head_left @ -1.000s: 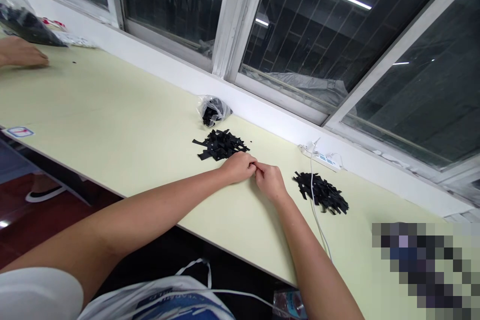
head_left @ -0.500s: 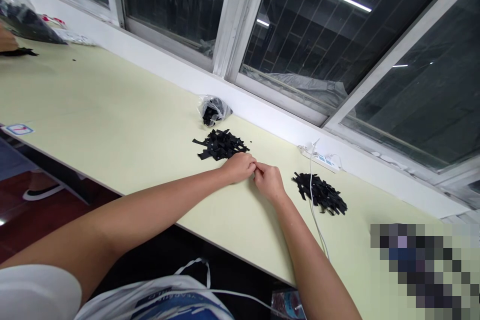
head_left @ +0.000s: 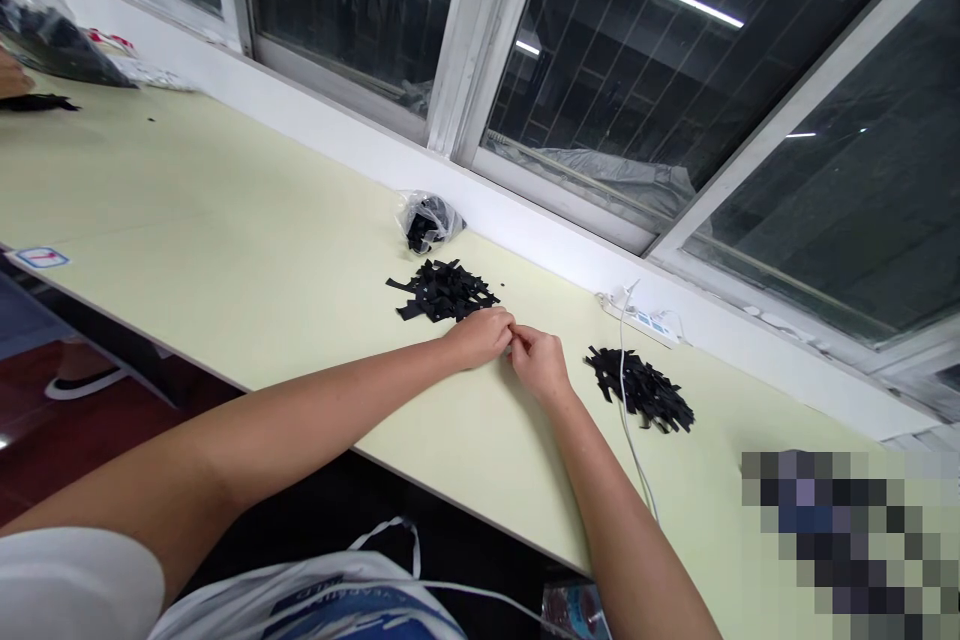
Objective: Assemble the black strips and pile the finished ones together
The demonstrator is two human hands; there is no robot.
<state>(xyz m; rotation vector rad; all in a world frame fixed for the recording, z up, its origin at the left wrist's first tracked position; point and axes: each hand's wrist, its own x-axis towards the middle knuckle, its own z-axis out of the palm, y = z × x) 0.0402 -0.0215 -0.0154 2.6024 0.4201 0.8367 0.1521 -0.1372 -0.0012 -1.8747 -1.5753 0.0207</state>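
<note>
My left hand and my right hand meet over the pale table, fingertips pressed together. Both are closed, and whatever lies between the fingers is too small or hidden to make out. Just behind my left hand lies a loose pile of black fabric strips. A second pile of black strips rests to the right of my right hand, with a white cable across it. Behind the first pile, a clear plastic bag holds more black pieces.
A white power strip with a cable sits by the wall. At far left are another person's hand, black strips and a large bag. A blue-edged label marks the table's front edge. A blurred-out area covers the lower right.
</note>
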